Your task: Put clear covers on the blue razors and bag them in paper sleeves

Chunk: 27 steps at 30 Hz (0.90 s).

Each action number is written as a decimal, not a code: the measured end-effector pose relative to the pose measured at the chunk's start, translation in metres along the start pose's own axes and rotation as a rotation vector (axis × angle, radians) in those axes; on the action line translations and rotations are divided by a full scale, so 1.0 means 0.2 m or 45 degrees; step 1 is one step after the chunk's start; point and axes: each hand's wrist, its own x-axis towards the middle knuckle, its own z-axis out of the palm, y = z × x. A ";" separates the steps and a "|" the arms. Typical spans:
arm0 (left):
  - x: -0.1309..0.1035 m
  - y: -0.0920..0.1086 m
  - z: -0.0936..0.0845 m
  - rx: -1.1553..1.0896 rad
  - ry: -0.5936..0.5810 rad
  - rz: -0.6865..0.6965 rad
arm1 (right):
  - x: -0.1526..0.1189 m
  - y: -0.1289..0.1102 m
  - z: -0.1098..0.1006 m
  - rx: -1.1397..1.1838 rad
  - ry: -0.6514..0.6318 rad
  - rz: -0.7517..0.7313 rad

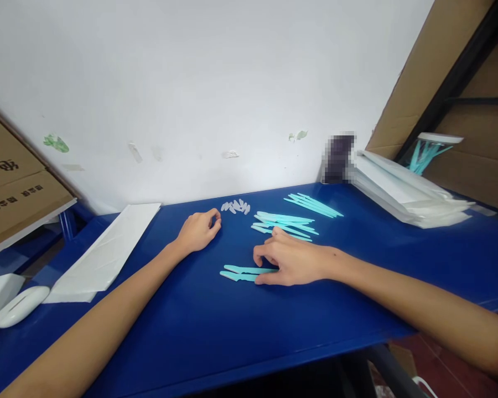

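My left hand (198,230) rests on the table with its fingers curled and thumb and fingertips close together. Whether anything small sits between them I cannot make out. Just past its fingertips lies a pile of small translucent caps (235,207). My right hand (292,257) hovers low over two turquoise eyebrow razors (243,272) laid side by side, its fingers apart and its thumb at the lower handle. The hand covers the far ends of both. Behind it, one finger reaches to a loose pile of turquoise eyebrow razors (286,221).
Another bunch of turquoise razors (313,204) lies farther back on the blue table (182,337). White plastic sleeves (108,254) lie at left, by a white rounded object (20,307). Clear bags (410,190) are stacked at right, near a container of razors (429,152). A wall closes the back.
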 end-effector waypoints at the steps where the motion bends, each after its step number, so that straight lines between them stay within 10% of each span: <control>1: 0.00 0.00 0.00 0.001 0.000 0.000 | 0.00 -0.01 0.00 -0.005 -0.014 0.015; 13: 0.00 -0.03 0.03 0.058 0.058 0.107 | 0.00 -0.01 -0.03 0.008 -0.088 0.183; 22: 0.04 -0.06 0.04 0.037 -0.332 0.201 | 0.00 0.02 -0.05 0.073 -0.066 0.104; 27: 0.03 -0.04 0.03 -0.031 -0.173 0.218 | -0.01 0.07 -0.06 0.170 -0.060 0.100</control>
